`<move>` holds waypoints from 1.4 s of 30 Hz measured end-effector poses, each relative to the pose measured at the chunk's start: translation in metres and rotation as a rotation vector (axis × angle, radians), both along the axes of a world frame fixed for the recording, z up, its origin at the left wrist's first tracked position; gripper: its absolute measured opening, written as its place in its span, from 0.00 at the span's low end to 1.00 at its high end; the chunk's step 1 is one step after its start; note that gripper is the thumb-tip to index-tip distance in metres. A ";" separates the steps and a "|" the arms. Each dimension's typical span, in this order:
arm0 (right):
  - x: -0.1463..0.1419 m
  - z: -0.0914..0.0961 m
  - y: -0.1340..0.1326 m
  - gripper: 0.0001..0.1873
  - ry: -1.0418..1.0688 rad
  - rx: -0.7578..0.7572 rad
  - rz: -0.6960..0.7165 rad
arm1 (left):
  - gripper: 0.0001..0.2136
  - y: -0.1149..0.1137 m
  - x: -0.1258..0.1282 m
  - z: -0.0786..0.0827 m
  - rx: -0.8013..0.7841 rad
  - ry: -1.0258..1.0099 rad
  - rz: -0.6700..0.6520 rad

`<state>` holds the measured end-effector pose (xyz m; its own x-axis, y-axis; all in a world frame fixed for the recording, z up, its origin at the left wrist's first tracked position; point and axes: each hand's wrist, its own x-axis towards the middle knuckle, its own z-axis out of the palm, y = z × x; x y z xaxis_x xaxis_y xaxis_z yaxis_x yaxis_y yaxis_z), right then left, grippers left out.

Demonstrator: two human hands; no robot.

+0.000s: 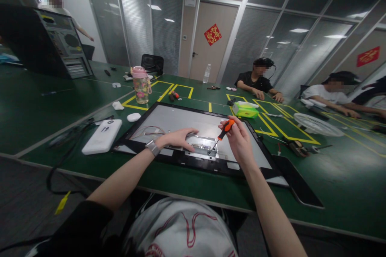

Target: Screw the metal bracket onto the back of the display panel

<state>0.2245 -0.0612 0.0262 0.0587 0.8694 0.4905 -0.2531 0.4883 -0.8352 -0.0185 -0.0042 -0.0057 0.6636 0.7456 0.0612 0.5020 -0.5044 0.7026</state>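
A flat display panel (pixel 175 118) with a black frame and a grey back lies on the table in front of me. Near its front edge sits a metal bracket (pixel 197 144). My right hand (pixel 239 138) grips an orange-and-black screwdriver (pixel 226 129), tilted so its tip points down at the bracket's right part; whether it sits on a screw is too small to tell. My left hand (pixel 179 138) rests by the bracket's left side, thumb and fingers apart, with nothing in it. Thin wires (pixel 147 131) run across the panel left of that hand.
Left of the panel are a white power bank (pixel 102 136), a white case (pixel 133 117) and a pink-lidded bottle (pixel 141 84). On the right lie a black phone-like slab (pixel 297 180), a green packet (pixel 245 109) and a white fan grille (pixel 318 124). Co-workers (pixel 257 78) sit across the table.
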 end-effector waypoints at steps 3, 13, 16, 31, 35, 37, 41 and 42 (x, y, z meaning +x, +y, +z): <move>0.000 0.001 -0.001 0.15 0.032 -0.022 0.001 | 0.40 0.000 -0.001 -0.002 0.013 0.002 0.007; 0.001 0.004 -0.005 0.14 0.183 -0.142 0.174 | 0.17 0.001 0.007 -0.006 0.330 -0.041 0.234; 0.000 0.005 -0.005 0.13 0.173 -0.125 0.184 | 0.17 0.003 0.007 -0.006 0.419 0.075 0.309; 0.001 -0.004 -0.005 0.16 -0.078 0.104 0.004 | 0.16 0.001 0.005 -0.005 0.371 0.198 0.312; 0.004 -0.004 -0.004 0.16 -0.148 0.116 -0.040 | 0.16 0.003 0.004 -0.007 0.380 0.202 0.298; 0.004 -0.003 -0.005 0.16 -0.166 0.129 -0.047 | 0.16 0.003 0.004 -0.008 0.380 0.206 0.291; -0.001 0.000 -0.008 0.15 -0.180 0.136 -0.105 | 0.15 0.004 0.004 -0.007 0.383 0.216 0.300; -0.002 0.001 -0.008 0.15 -0.179 0.129 -0.131 | 0.15 0.004 0.004 -0.007 0.384 0.217 0.301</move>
